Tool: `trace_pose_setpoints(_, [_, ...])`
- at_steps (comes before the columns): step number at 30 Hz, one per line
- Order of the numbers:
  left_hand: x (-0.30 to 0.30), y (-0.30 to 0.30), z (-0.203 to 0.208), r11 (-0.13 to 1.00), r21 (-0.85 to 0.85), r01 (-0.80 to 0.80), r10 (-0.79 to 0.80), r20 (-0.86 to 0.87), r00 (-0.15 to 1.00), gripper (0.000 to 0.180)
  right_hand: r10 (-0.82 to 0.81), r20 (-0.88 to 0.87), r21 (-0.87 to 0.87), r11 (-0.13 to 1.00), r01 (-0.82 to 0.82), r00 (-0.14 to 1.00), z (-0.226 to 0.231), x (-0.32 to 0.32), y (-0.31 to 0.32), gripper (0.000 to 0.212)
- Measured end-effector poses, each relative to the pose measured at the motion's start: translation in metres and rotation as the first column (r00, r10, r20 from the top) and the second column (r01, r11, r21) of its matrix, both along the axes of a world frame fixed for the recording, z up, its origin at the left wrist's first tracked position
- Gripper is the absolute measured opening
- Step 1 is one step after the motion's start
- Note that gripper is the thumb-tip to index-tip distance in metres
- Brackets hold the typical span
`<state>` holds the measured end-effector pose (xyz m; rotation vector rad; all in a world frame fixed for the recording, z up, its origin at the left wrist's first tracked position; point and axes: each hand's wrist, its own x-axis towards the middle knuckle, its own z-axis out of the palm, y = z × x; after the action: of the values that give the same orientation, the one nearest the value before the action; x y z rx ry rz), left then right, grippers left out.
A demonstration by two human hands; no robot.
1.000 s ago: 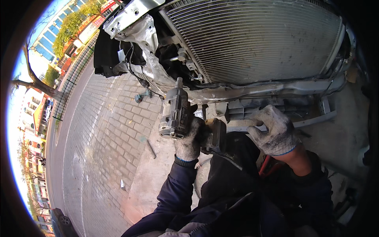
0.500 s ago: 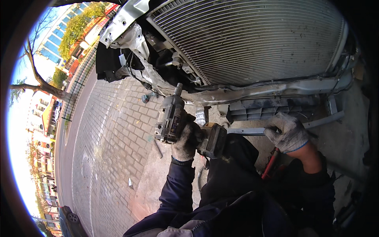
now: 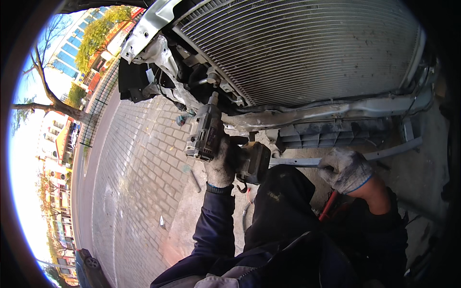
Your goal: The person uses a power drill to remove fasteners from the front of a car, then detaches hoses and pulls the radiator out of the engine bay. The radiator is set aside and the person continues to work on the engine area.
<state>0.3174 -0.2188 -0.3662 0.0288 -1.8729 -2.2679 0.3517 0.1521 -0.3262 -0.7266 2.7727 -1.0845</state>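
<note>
A grey work glove covers my left hand, which is wrapped round the grip of a dark cordless impact wrench. Its socket end points away from me, near the dented metal at the left end of the car's front crossmember; I cannot tell if it touches. The wrench's battery sits to the right of that hand. My right hand, also gloved, is closed with its fingers curled beside a long grey metal bar. What those fingers hold, if anything, is hidden.
A finned radiator fills the car's exposed front. Below it hangs a black ribbed plastic panel. A red tool or handle is by my right knee. On the brick paving lies a dark rod. A fence and trees stand left.
My left hand has moved slightly away from me with the impact wrench, bringing the socket higher in view. My right hand has shifted slightly left and down, its fingers curled.
</note>
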Motion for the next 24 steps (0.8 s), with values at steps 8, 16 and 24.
trace_pose_setpoints(8, [-0.005,0.004,0.005,0.926,-0.355,-0.126,0.087,-0.125,0.988,0.041,0.041,0.031,0.057,0.997,-0.042,0.999,0.001,0.002,0.004,0.018])
trace_pose_setpoints(16, [-0.019,-0.003,0.004,0.332,-0.813,-0.478,0.073,-0.483,0.873,0.030,0.026,0.142,0.094,0.995,-0.039,0.990,0.001,0.002,0.004,0.018])
trace_pose_setpoints(24, [-0.032,-0.005,0.004,0.688,-0.613,-0.387,0.211,-0.342,0.916,0.027,0.044,0.123,0.051,0.997,-0.051,0.991,-0.006,0.002,0.007,0.017])
